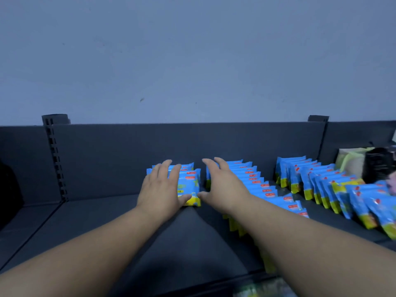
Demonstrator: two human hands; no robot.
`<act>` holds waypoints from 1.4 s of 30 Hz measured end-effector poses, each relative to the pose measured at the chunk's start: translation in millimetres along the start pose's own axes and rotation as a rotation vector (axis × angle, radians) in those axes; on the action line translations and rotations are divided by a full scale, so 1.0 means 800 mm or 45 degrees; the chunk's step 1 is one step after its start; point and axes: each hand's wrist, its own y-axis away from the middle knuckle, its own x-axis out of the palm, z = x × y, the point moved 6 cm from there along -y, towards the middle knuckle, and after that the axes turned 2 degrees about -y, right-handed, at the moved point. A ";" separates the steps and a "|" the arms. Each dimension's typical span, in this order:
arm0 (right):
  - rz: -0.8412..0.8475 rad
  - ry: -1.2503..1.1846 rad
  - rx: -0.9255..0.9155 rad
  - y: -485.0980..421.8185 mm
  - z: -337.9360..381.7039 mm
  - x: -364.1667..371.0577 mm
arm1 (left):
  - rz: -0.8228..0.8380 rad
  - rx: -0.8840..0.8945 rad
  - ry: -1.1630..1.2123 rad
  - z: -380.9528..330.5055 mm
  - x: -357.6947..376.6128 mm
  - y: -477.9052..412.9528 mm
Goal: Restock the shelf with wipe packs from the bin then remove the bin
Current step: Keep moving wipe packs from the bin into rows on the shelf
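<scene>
- Step in hand (my read): seating a short new row [189,183] of wipe packs at the back edge of the shelf [85,228], against the back panel [128,157]
- left hand [160,189]: open, fingers spread nearly straight over the pack tops, thumb on the lower front face of the front pack; pressing, not gripping
- right hand [222,187]: open, fingers straight, holds nothing; it sits between the new row and the middle row [252,179], thumb tip at the front pack's lower right corner
- Front pack sits a bit right of the packs behind it, so nudge it left with the right thumb and square it up
- Keep the left fingers on the tops while pushing; the packs look soft and thin, likely to fan over
- Keep the right forearm off the middle row; it lies right over it and the row leans already
- right row [317,176] leans too and spreads toward the front edge; leave it alone
- Plenty of bare shelf toward the left end and in front, so extend the new row forward
- bin: can't identify it; only a blurred patch [267,286] below the front edge
</scene>
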 end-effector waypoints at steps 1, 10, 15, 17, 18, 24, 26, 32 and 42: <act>-0.025 0.016 -0.007 0.010 -0.008 -0.012 | -0.019 0.017 -0.001 -0.017 -0.009 0.001; -0.230 0.381 0.181 0.172 -0.160 -0.161 | -0.101 0.244 0.104 -0.258 -0.070 0.048; -0.317 0.524 0.382 0.321 -0.268 -0.253 | -0.135 0.452 0.276 -0.446 -0.095 0.116; -0.304 0.539 0.482 0.384 -0.313 -0.281 | -0.124 0.517 0.340 -0.522 -0.099 0.149; -0.293 0.554 0.534 0.415 -0.335 -0.294 | -0.101 0.545 0.365 -0.558 -0.098 0.166; -0.232 0.556 0.834 0.585 -0.452 -0.337 | 0.058 0.669 0.516 -0.727 -0.070 0.259; -0.195 0.539 0.924 0.629 -0.485 -0.334 | 0.120 0.697 0.540 -0.765 -0.053 0.285; -0.049 0.456 1.141 0.716 -0.580 -0.284 | 0.354 0.775 0.507 -0.848 0.035 0.342; 0.229 0.302 1.359 0.713 -0.749 -0.191 | 0.564 0.799 0.463 -0.918 0.220 0.296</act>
